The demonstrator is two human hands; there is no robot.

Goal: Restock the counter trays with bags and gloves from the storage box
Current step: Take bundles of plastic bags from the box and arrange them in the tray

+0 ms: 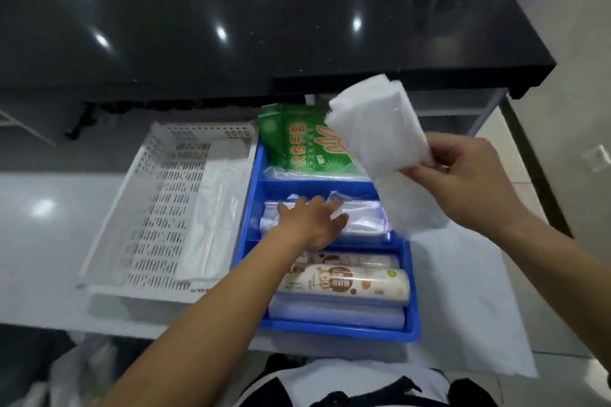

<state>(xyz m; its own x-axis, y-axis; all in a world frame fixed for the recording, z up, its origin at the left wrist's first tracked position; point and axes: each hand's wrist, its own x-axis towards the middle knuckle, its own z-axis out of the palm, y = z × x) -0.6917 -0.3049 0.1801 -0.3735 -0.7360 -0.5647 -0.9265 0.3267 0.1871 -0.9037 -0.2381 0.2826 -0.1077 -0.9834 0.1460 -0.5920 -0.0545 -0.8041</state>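
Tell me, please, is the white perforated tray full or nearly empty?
Nearly empty: the white perforated tray holds only clear bags along its right side.

Bright, even overhead light leaves several round glare spots on the glossy black countertop and one on the white counter, shadows stay soft, the whole wide-angle picture is slightly blurred, and straight edges bow toward the corners.

glossy black polished stone shelf; smooth blue plastic divided box; matt white perforated plastic tray; shiny green printed foil glove packs; crinkled translucent plastic bags.
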